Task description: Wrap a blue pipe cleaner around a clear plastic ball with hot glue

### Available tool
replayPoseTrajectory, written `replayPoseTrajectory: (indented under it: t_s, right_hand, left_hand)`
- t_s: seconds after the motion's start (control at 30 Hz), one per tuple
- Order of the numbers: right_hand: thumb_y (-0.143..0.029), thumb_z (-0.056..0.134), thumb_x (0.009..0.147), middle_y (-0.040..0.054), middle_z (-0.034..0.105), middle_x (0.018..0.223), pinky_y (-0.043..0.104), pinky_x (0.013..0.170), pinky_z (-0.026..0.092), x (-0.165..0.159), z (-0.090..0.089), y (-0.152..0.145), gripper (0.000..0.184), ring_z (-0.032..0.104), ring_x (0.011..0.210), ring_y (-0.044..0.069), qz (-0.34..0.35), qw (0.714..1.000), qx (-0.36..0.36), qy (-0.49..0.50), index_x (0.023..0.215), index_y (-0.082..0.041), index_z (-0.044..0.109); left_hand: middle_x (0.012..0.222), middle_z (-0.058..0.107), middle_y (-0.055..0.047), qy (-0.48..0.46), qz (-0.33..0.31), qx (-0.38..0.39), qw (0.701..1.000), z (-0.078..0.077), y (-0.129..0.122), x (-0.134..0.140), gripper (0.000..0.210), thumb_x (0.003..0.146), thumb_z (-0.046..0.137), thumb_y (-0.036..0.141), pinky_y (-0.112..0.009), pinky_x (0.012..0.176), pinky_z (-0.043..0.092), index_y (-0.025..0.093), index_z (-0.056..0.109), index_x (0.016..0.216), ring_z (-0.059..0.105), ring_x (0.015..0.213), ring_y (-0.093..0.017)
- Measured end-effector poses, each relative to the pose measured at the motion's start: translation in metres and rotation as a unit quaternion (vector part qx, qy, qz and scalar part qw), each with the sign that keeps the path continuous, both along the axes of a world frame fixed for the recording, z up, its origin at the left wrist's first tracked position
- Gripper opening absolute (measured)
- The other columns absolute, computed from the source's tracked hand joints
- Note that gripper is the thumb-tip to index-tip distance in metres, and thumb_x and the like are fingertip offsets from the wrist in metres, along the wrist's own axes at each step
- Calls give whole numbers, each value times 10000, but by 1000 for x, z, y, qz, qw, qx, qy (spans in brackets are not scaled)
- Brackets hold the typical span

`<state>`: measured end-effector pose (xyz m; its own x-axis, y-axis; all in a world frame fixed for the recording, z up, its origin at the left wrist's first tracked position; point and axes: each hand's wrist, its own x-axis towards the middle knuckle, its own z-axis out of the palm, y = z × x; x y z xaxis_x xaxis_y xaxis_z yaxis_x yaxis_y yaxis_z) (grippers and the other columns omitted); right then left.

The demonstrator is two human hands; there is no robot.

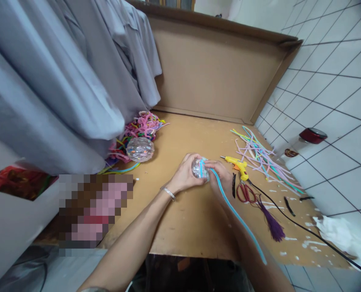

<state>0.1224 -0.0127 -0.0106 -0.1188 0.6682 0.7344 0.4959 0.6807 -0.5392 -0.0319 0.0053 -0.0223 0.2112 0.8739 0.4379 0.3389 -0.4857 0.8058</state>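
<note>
Near the middle of the table, my left hand (185, 174) is wrapped round a small clear ball (196, 169) that looks faceted and shiny. A light-blue pipe cleaner (229, 202) lies across the ball, and its long free end trails down over my right forearm. The fingers of my right hand (219, 173) are closed on the pipe cleaner at the ball's right side. Just right of that hand are a yellow hot glue gun (238, 165), red-handled scissors (245, 194) and a purple tassel (271, 221).
A larger clear ball (140, 149) sits by a heap of pink and mixed pipe cleaners (145, 126). Pastel pipe cleaners (259, 156) lie at the right, near a red-lidded jar (305, 142). A black cord (292, 223) crosses the table near white tissue (335, 235). Grey cloth (91, 73) hangs at left.
</note>
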Motion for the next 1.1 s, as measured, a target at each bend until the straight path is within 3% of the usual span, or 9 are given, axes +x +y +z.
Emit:
replayPoseTrajectory:
  t_s: [0.2, 0.53, 0.8, 1.1]
  right_hand:
    - [-261, 531, 878, 42, 703, 896, 347, 784, 546, -5, 6, -4, 140, 667, 858, 194, -59, 998, -27, -13, 911, -227, 663]
    - [-304, 576, 879, 29, 633, 826, 319, 708, 486, -12, 4, -6, 122, 595, 798, 187, -146, 988, -25, -43, 828, -222, 651]
    - [-280, 520, 891, 22, 614, 756, 328, 680, 453, -18, 6, -3, 186, 571, 746, 190, -146, 988, -15, -52, 749, -224, 625]
    - [-329, 541, 886, 25, 632, 791, 327, 703, 466, -15, 3, -1, 184, 584, 766, 188, -139, 989, -37, -38, 788, -220, 652]
  left_hand:
    - [1119, 559, -59, 0, 8, 9, 1000, 2, -2, 2, 582, 546, 758, 210, -400, 960, 485, 219, 500, 1067, 573, 1065, -249]
    - [1080, 581, -75, 15, 32, 30, 999, 4, -8, 9, 491, 609, 738, 241, -431, 974, 474, 216, 508, 1042, 571, 1069, -269]
    - [1079, 585, -72, -1, 26, 32, 999, 4, -8, 8, 487, 611, 745, 259, -421, 980, 466, 226, 525, 1045, 574, 1073, -267]
    - [1092, 575, -75, 4, 24, 27, 999, 2, -6, 6, 553, 568, 761, 245, -425, 965, 478, 216, 518, 1064, 573, 1060, -270]
